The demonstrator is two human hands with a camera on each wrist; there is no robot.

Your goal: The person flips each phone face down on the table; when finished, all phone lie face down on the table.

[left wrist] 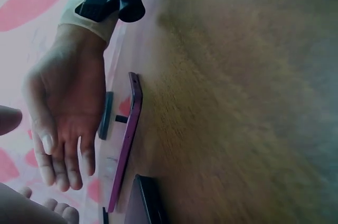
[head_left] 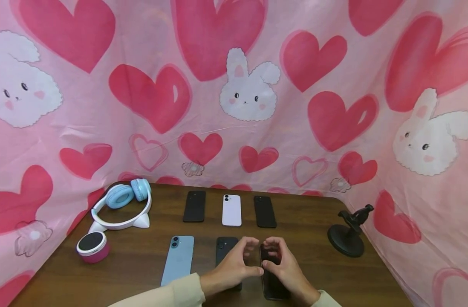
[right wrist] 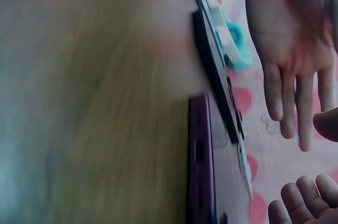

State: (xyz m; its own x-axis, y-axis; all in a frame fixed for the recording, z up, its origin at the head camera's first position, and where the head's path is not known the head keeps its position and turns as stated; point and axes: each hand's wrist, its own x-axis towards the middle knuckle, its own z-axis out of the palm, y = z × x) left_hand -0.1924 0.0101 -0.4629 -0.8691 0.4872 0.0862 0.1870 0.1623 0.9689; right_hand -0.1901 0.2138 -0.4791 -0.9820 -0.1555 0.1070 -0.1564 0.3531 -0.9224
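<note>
**Both hands over the dark phone at the front right**

I see my two hands meeting over a dark phone (head_left: 273, 281) that lies flat on the table (head_left: 314, 221), at the right end of the front row. It is a slim slab, black and glossy from the head camera; in the wrist views its edge reads purplish, thin and straight, lying flush on the wood. Its near end shows below my right hand (head_left: 285, 266), its far end is hidden under the fingers.

My left hand (head_left: 234, 266) has its fingers loosely bent and spread, thumb reaching toward the phone's left edge; I cannot tell whether it touches. The right hand's fingers curl down over the phone's top half, thumb at the left edge. Whether it truly pinches the phone I cannot tell; in the wrist views both hands look relaxed, with fingers fairly straight and palms bare.

Just left of it lies a black phone (head_left: 225, 251), partly under my left hand, then a blue phone (head_left: 178, 259). The back row holds a black, a white (head_left: 232, 209) and another black phone.
</note>
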